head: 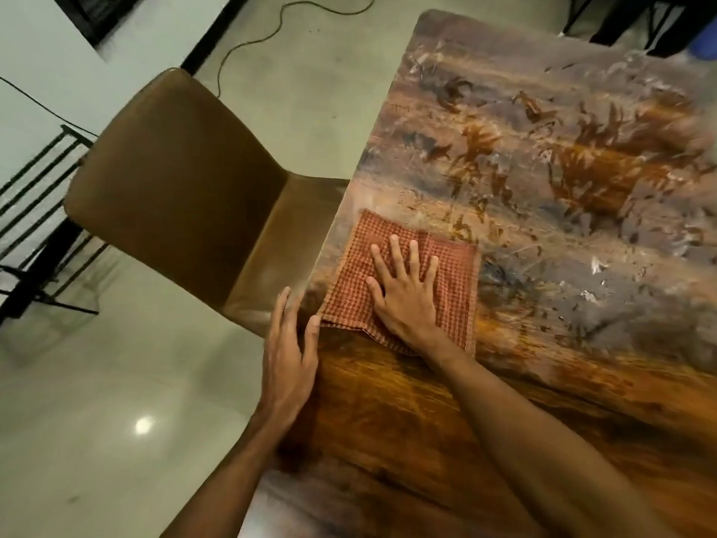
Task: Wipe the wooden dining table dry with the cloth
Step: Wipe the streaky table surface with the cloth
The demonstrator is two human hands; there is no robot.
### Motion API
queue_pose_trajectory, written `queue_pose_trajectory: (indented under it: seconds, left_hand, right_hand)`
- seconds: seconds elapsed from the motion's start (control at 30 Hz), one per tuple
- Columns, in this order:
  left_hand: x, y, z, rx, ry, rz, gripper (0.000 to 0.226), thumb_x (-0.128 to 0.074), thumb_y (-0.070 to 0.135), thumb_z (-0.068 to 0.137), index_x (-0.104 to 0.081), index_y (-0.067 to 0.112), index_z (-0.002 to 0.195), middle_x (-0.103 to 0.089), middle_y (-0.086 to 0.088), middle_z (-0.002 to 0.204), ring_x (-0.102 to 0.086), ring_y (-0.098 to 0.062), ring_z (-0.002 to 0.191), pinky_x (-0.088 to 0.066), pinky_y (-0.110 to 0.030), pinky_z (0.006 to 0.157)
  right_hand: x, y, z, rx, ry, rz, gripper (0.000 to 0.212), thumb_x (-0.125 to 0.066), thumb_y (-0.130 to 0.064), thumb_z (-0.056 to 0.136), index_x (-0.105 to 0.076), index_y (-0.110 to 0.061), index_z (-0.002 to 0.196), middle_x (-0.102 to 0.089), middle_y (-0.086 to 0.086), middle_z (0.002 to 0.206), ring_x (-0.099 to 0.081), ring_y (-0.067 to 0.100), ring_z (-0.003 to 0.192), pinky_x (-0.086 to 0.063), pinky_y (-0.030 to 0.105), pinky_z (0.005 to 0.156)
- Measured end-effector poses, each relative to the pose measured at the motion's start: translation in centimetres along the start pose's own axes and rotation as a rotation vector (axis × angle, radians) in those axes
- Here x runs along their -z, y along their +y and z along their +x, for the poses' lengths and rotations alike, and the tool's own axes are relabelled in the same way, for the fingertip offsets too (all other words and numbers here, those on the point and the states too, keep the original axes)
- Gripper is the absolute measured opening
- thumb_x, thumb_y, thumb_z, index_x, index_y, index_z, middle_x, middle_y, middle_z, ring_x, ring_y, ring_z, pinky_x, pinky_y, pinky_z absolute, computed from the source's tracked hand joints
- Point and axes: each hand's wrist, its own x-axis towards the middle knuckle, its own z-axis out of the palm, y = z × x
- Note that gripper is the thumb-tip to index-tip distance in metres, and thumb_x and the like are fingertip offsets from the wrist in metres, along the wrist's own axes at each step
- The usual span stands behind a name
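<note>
Surface [388,421], near zone: dark glossy wood grain, no streaks visible; judged already dry.

Left hand [289,366]: laid along the left edge of the surface, fingers straight and close together, thumb tip on the top just beside the near-left corner of the cloth. Holding nothing; bracing only, by the look of it.

Right hand [403,293]: palm down, flat on the checked red cloth [456,289], fingers straight and spread, pointing away from the body. Pressing, not gripping.

Cloth: folded to a rough square, flat on the surface close to the left edge, directly under the right hand, just ahead and to the right of the left hand. No marked long axis; near edge slightly rumpled at the wrist.

Wet film [582,180]: pale smears and droplets across the surface beyond and to the right of the cloth, reaching toward the far edge.

Judgement: mid-task, near part done, far part outstanding. Next stroke to run from the cloth away from the body and rightward, into the film; right hand nearer and already placed. Keep palm pressure even to stop the folded layers sliding apart.

Brown padded chair [174,180]: seat meeting the left edge of the surface, apart from both hands. Black cable [248,44] on the floor beyond.
</note>
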Motion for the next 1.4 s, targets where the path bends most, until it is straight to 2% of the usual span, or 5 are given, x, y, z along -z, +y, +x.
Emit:
queue_pose_trajectory:
  seconds: [0.27,0.53,1.07,1.27,1.4]
  left_hand:
    - [5.0,-4.2,7.0,-0.014,0.011,-0.091,0.059,-0.036,0.055,0.102,-0.04,0.025,0.153,-0.026,0.004,0.165,-0.033,-0.017,0.147,-0.047,-0.044,0.104]
    - [7.8,-5.5,5.8,0.024,0.082,-0.166,0.056,-0.037,0.049,0.104,-0.042,0.021,0.152,-0.03,0.0,0.164,-0.04,-0.021,0.144,-0.049,-0.045,0.104]
    - [1.3,1.4,-2.9,-0.072,-0.054,-0.126,0.058,-0.036,0.048,0.102,-0.043,0.019,0.152,-0.032,0.0,0.163,-0.035,-0.02,0.148,-0.039,-0.05,0.115]
    - [-3.0,5.6,-5.1,-0.116,-0.064,-0.04,0.06,-0.034,0.05,0.101,-0.04,0.02,0.153,-0.03,0.003,0.164,-0.028,-0.015,0.15,-0.026,-0.042,0.119]
    - [-7.0,9.2,-5.4,-0.184,-0.056,0.003,0.053,-0.037,0.045,0.106,-0.038,0.021,0.154,-0.026,0.004,0.165,-0.028,-0.016,0.15,-0.032,-0.048,0.119]
  right_hand:
    - [-0.3,-6.8,5.3,-0.063,0.021,0.035,0.062,-0.018,-0.047,0.112,0.0,-0.03,0.169,0.01,0.003,0.177,0.013,0.032,0.162,0.005,0.066,0.127]
    - [-7.0,-19.2,-15.1,0.248,-0.039,0.022,0.063,-0.016,-0.049,0.112,-0.015,-0.022,0.169,0.004,0.005,0.177,0.003,0.03,0.164,-0.008,0.06,0.126]
    - [-2.9,-3.6,-16.0,0.196,-0.071,0.064,0.065,-0.025,-0.06,0.11,-0.004,-0.038,0.168,0.008,-0.01,0.177,0.008,0.016,0.163,-0.014,0.062,0.128]
    - [1.2,8.6,-10.2,-0.248,0.01,0.094,0.063,-0.019,-0.056,0.111,0.0,-0.037,0.168,0.012,-0.003,0.177,0.016,0.025,0.162,0.009,0.069,0.124]
    - [0.5,7.7,-9.2,0.076,0.013,0.022,0.059,-0.024,-0.049,0.11,-0.018,-0.035,0.167,-0.009,0.001,0.177,-0.003,0.028,0.163,-0.005,0.072,0.122]
